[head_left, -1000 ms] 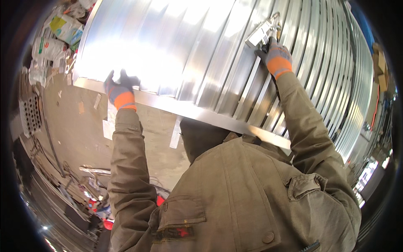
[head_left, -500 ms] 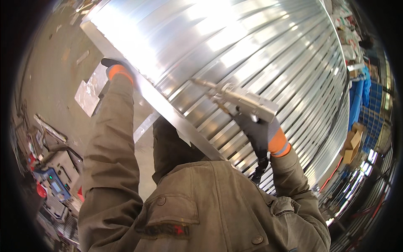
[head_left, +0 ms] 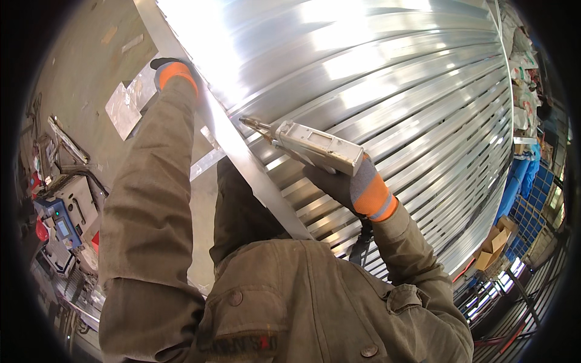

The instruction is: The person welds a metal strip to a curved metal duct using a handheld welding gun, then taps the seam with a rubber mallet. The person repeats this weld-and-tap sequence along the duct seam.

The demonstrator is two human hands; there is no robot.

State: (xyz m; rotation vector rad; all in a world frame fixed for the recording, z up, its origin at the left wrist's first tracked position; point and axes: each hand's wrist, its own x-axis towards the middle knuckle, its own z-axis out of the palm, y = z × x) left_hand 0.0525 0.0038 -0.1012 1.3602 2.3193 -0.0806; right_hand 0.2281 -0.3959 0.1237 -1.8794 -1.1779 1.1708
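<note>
My right hand is clamping the gun, pointing to 10 o'clock; a slip could be scratching slats; whether my left hand is gripping, I cannot tell.

A dull grey-brown floor spreads toward ten o'clock. A blue gridded panel stands near three; bright white patches of light show around four.

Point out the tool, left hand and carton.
Tool (head_left: 321,144): head view, on its pale boxy body.
Left hand (head_left: 167,69): head view, on the gloved part above the wrist.
Carton (head_left: 498,241): head view, on a brown cardboard face.
</note>
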